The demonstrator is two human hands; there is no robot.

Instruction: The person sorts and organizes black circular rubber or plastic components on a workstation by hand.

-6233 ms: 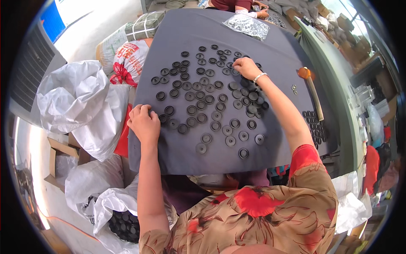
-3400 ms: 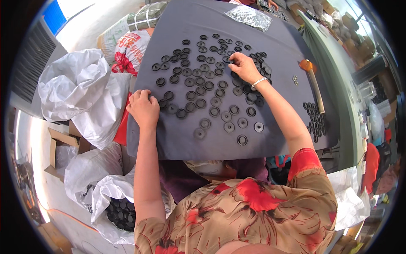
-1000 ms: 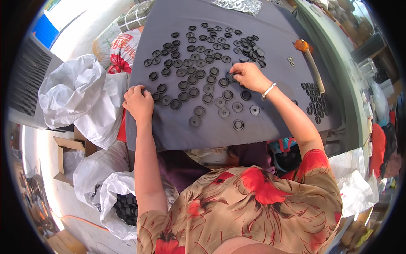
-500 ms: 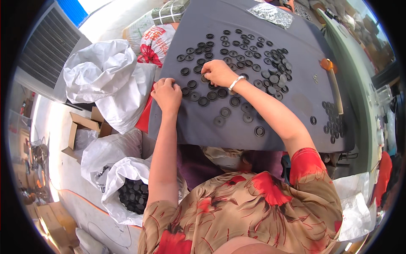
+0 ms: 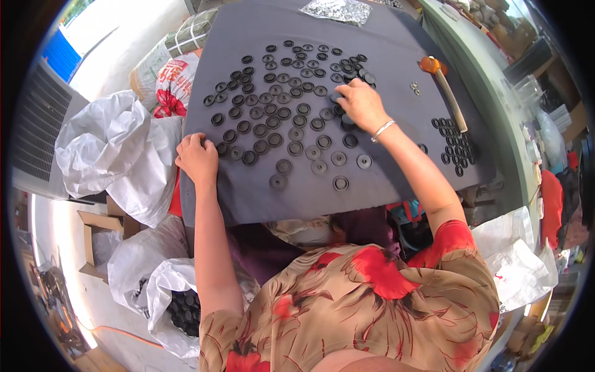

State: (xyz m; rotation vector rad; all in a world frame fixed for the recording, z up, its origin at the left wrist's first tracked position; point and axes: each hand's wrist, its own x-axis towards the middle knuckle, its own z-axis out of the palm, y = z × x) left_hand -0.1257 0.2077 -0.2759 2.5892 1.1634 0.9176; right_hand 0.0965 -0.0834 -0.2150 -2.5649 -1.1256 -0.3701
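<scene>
Many round black ringed discs [image 5: 295, 133], like rubber or plastic caps, lie scattered over a dark grey cloth-covered table [image 5: 396, 201]. My right hand [image 5: 361, 106] reaches into a heap of the discs at the right of the spread. Its thumb and fingers pinch a smooth-faced black disc [image 5: 335, 97]. My left hand [image 5: 198, 160] rests at the table's left edge with curled fingers. Something dark shows at its fingertips, mostly hidden. Just right of that hand lies another black disc [image 5: 222, 149].
A hammer [image 5: 447, 93] with an orange head lies at the right, beside rows of small black rings [image 5: 452, 146] and a few tiny metal pieces [image 5: 415, 88]. A clear bag of shiny parts [image 5: 338, 9] is at the far edge. White sacks [image 5: 102, 146] stand left; one open sack [image 5: 162, 282] holds black discs.
My right hand has moved from the left-middle of the scattered discs to the heap on their right. My left hand stays by the left edge, still curled. The whole view has shifted.
</scene>
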